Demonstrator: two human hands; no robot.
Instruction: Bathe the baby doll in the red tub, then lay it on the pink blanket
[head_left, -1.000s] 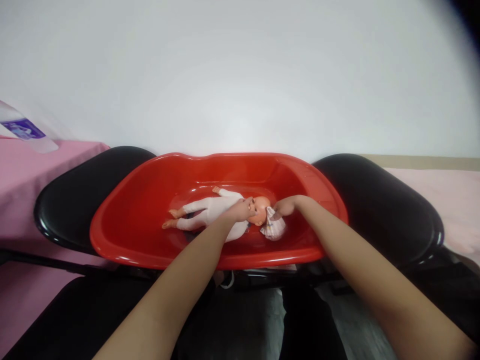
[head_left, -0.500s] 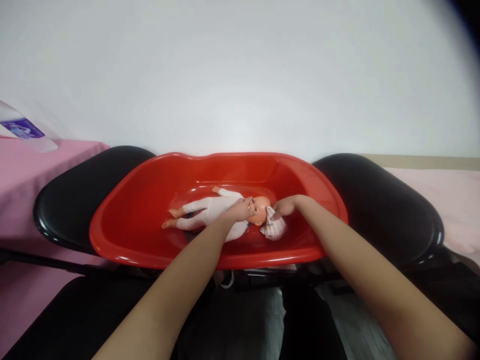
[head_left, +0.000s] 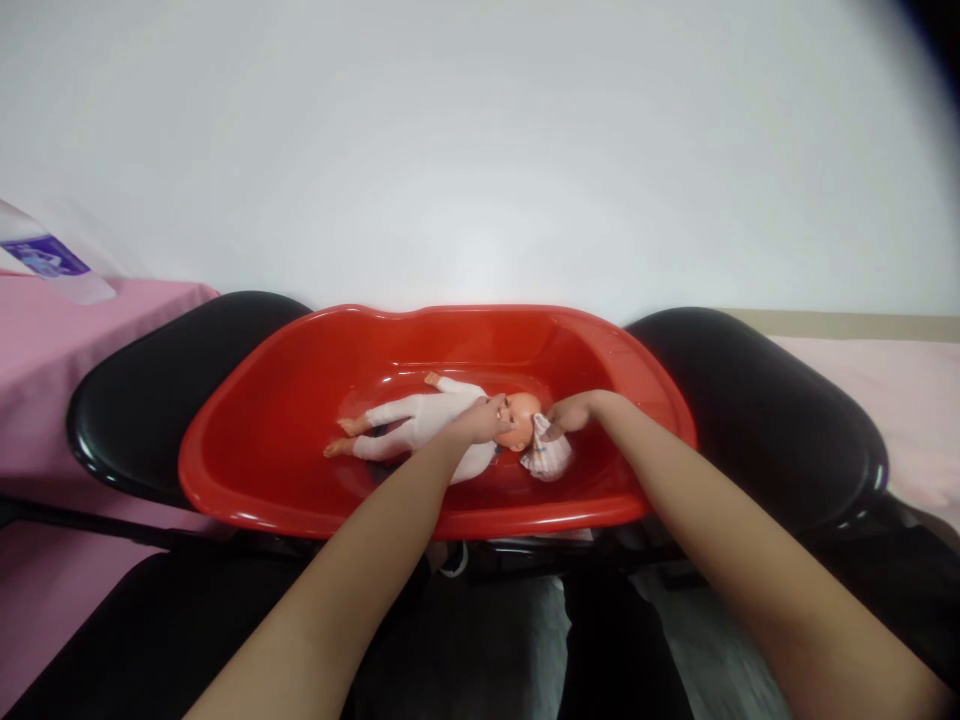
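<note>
A baby doll [head_left: 420, 420] in a white suit lies on its back inside a red plastic tub [head_left: 277, 470], head to the right. My left hand [head_left: 480, 420] rests on the doll's chest and chin, fingers curled against it. My right hand [head_left: 568, 412] pinches a small white cloth [head_left: 547, 458] pressed to the top of the doll's head. Both forearms reach in over the tub's near rim.
The tub rests across two black chair seats, one at left [head_left: 142, 400] and one at right [head_left: 757, 410]. A pink-covered surface [head_left: 45, 340] with a clear bottle [head_left: 45, 265] stands at far left. A pale pink surface [head_left: 892, 400] lies at right. A white wall is behind.
</note>
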